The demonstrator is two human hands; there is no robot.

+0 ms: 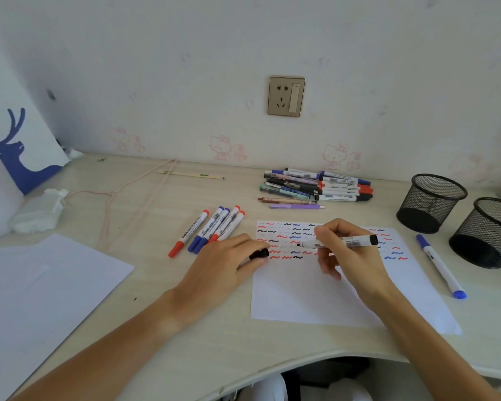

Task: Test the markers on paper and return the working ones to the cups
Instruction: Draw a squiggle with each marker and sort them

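Both forearms reach in from the bottom edge and angle toward each other. The left hand (226, 263) lies palm down, knuckles up, with its fingers curled and a black cap (259, 253) pinched at the fingertips. The right hand (344, 253) is raised slightly with the wrist bent, thumb and forefinger in a writing grip round a black marker (339, 242), tip pointing left, the other fingers curled beneath.
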